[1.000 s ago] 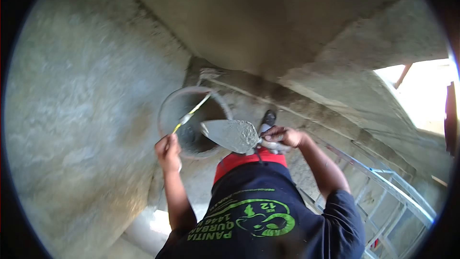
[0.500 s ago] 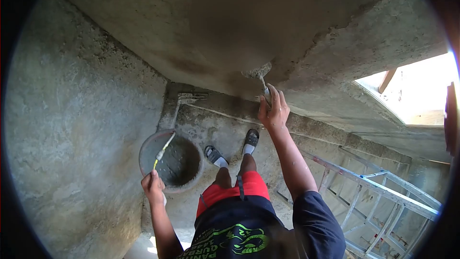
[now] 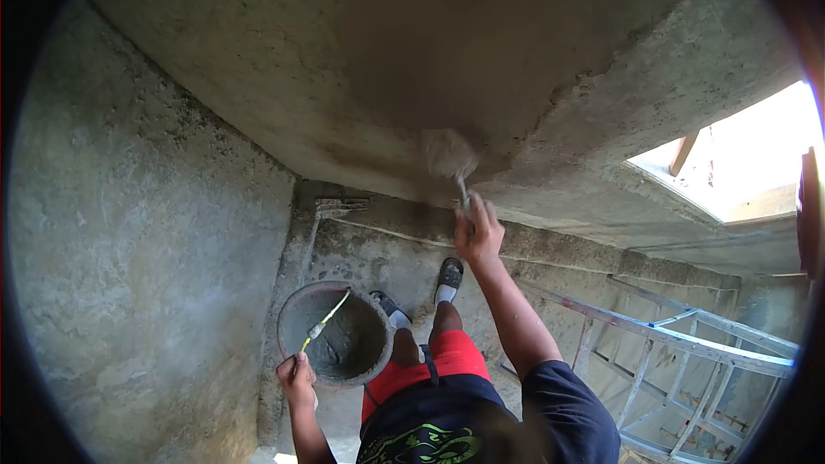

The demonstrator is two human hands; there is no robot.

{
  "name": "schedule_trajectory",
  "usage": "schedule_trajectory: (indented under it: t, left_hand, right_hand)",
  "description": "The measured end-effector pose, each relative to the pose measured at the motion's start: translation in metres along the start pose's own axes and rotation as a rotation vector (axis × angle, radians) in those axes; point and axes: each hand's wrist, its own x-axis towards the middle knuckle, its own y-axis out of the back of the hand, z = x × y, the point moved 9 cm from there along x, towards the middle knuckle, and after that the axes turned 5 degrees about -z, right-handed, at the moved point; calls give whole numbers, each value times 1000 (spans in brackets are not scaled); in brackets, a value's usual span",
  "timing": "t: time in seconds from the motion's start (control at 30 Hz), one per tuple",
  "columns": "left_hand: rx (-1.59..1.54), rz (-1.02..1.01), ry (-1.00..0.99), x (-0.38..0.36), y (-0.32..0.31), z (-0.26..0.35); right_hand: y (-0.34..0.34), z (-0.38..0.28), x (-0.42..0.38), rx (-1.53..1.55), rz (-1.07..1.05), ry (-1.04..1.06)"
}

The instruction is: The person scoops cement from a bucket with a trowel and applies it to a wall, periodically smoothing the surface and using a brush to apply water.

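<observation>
My right hand (image 3: 479, 228) is wrapped round the handle of a trowel (image 3: 450, 156), which has a smeared, light grey blade. The blade overlaps the lower part of a dark, damp patch on the concrete wall (image 3: 430, 51) before me. Low at my left, the fingers of my left hand (image 3: 297, 378) are closed on the yellow and white handle (image 3: 320, 326) of a bucket (image 3: 296, 309). Wet grey mortar (image 3: 348, 348) lies inside the bucket. The handle rises in an arc across the bucket's mouth.
A metal ladder (image 3: 687, 339) lies along the right side. Bright light comes through a wall opening (image 3: 748, 155) at upper right. A rough side wall (image 3: 146, 249) stands close on the left. A mortar-coated tool (image 3: 342, 204) lies near the wall's foot, beyond my sandalled feet.
The trowel has come down the wall and slightly left, its blade now showing more broadly. The bucket and my left hand have moved right and nearer my body.
</observation>
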Motion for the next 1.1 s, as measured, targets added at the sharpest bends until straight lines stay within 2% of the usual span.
schedule_trajectory:
  t: [0.1, 0.23, 0.27, 0.3, 0.4, 0.43, 0.5, 0.53, 0.6, 0.73, 0.8, 0.9, 0.93, 1.0, 1.1]
  left_hand:
    - [31, 1, 33, -4, -4, -5]
    - [10, 23, 37, 0, -6, -11]
    - [7, 18, 35, 0, -7, -13]
    - [-28, 39, 24, -1, -2, -12]
    - [-74, 59, -3, 2, 3, -8]
    - [-79, 72, -7, 2, 6, -7]
    - [-67, 56, -14, 4, 10, -7]
    - [-61, 47, -19, 4, 8, -8]
    - [-55, 39, -10, 4, 7, -11]
    - [-45, 47, 38, 2, 4, -15]
    - [-28, 38, 40, 0, 3, -17]
    - [-7, 29, 31, -3, 5, -18]
    - [0, 34, 22, -4, 6, -18]
    - [-9, 31, 28, -6, 7, -20]
    - [-22, 26, 43, -5, 5, -26]
  right_hand:
    - [23, -24, 50, 3, 125, 38]
    - [-4, -16, 63, -144, -17, 9]
    - [-17, -9, 58, -228, -93, 29]
    - [-25, 1, 44, -234, -92, 23]
    - [-48, 24, 9, -223, -261, 14]
    - [-42, 22, 4, -226, -258, 12]
    - [-16, 18, -1, -109, -69, -10]
    - [-15, 19, 3, -109, -72, -9]
    - [2, 18, 9, -39, 147, 30]
    - [-11, 38, 24, -110, 101, -71]
    - [-24, 57, 8, -192, 42, -168]
    - [-28, 76, -40, -127, 47, -209]
    - [-23, 74, -57, -130, 57, -205]
    - [-22, 64, -75, -91, -58, -217]
    - [-4, 36, -56, 24, 21, -90]
